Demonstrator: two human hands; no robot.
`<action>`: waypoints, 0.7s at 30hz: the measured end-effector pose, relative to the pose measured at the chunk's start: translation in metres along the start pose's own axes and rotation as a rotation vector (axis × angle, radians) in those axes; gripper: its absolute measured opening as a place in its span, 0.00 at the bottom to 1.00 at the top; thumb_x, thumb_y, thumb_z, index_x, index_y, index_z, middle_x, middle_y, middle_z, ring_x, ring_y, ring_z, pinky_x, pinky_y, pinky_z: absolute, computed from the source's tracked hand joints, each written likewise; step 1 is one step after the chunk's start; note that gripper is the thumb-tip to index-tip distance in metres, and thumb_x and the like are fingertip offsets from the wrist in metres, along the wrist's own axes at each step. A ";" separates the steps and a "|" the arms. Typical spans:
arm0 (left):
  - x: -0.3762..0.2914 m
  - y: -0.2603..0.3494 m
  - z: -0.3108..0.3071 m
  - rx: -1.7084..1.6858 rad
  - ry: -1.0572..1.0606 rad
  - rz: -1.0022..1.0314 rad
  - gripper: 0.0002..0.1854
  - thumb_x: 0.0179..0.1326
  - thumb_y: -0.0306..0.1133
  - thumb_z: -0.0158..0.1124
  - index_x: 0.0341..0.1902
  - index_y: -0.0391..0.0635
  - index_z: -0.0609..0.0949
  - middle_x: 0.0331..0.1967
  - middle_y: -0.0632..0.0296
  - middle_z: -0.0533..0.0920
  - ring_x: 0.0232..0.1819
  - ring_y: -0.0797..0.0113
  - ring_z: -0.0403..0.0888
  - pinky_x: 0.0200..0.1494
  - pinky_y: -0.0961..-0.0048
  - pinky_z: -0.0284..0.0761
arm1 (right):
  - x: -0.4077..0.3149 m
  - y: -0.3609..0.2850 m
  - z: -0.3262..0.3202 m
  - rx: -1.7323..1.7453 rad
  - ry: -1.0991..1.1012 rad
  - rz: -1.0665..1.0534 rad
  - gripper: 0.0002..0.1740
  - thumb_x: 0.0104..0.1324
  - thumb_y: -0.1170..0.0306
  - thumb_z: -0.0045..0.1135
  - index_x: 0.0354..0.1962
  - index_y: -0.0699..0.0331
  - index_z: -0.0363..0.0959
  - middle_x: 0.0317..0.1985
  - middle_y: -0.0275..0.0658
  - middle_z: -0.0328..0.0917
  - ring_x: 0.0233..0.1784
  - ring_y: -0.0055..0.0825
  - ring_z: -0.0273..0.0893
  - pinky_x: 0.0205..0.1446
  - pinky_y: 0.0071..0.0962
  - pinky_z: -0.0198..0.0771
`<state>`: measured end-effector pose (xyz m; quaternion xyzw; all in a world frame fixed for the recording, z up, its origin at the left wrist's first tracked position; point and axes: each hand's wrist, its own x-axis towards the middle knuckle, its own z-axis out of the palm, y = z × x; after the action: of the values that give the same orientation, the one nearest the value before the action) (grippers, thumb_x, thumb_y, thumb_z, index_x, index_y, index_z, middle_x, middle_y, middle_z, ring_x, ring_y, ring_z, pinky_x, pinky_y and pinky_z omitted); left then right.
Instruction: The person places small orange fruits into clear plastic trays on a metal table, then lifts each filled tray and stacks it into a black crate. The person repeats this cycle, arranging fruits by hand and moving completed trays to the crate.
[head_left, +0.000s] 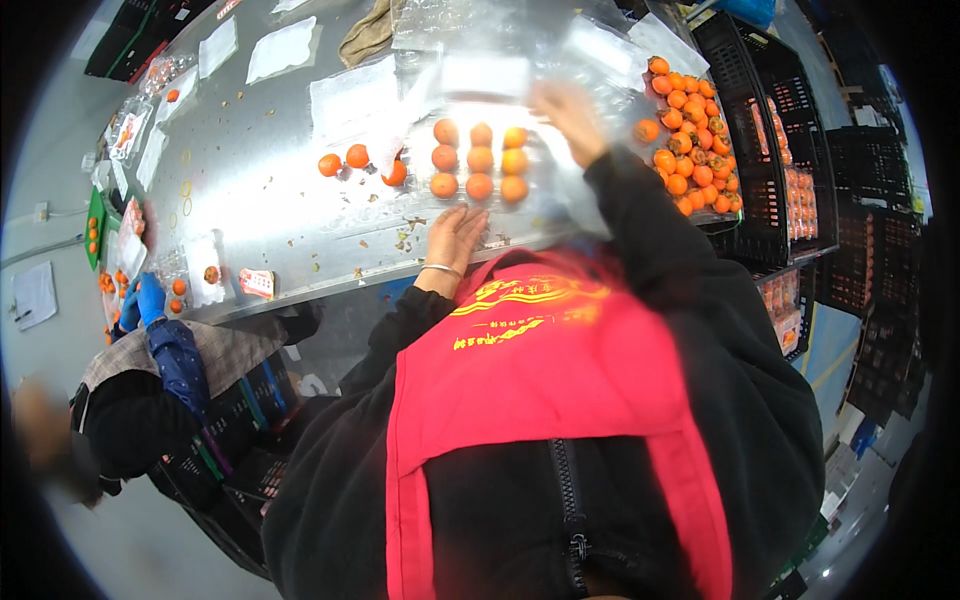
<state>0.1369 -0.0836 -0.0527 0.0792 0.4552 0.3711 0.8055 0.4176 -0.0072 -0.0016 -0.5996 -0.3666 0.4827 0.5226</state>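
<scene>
Rows of orange persimmons (480, 160) sit in a clear plastic tray (420, 196) on the metal table before me. My left hand (456, 234), with a bangle at the wrist, rests at the tray's near edge, palm partly up and fingers extended; it holds nothing visible. Blurred by motion, my right hand (564, 112) is above the table just right of the tray's far corner; whether it holds anything is unclear. Loose persimmons (358, 156) lie left of the tray, one partly under thin white wrapping. Beyond the tray is a white pad (484, 75).
A heap of persimmons (694, 142) covers the table's right end, beside black plastic crates (761, 150) holding packed fruit. White sheets (281, 49) and a brown cloth (367, 34) lie on the far side. At left, a co-worker's blue-gloved hands (144, 301) are near more persimmons.
</scene>
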 end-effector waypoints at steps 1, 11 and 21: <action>0.002 0.001 -0.002 0.004 -0.011 0.029 0.17 0.75 0.27 0.54 0.60 0.27 0.68 0.59 0.36 0.76 0.62 0.45 0.79 0.66 0.60 0.80 | -0.002 -0.001 0.001 -0.023 0.000 -0.009 0.18 0.69 0.65 0.60 0.51 0.69 0.77 0.44 0.40 0.82 0.48 0.30 0.80 0.54 0.31 0.75; -0.037 0.029 0.022 0.874 0.486 0.723 0.24 0.63 0.28 0.67 0.59 0.36 0.70 0.47 0.45 0.79 0.52 0.51 0.80 0.57 0.58 0.75 | 0.046 -0.005 -0.002 -0.339 0.459 -0.268 0.17 0.60 0.73 0.64 0.47 0.65 0.76 0.46 0.43 0.79 0.42 0.35 0.80 0.51 0.33 0.76; 0.039 0.165 0.000 1.481 0.405 1.458 0.12 0.58 0.25 0.66 0.45 0.48 0.87 0.39 0.63 0.83 0.47 0.59 0.79 0.51 0.57 0.73 | 0.028 0.012 0.016 -0.632 0.415 -0.274 0.17 0.57 0.73 0.64 0.46 0.64 0.77 0.46 0.43 0.78 0.42 0.34 0.80 0.52 0.34 0.76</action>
<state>0.0619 0.0603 -0.0021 0.7414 0.5360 0.4009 0.0479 0.4086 0.0213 -0.0185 -0.7611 -0.4602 0.1405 0.4351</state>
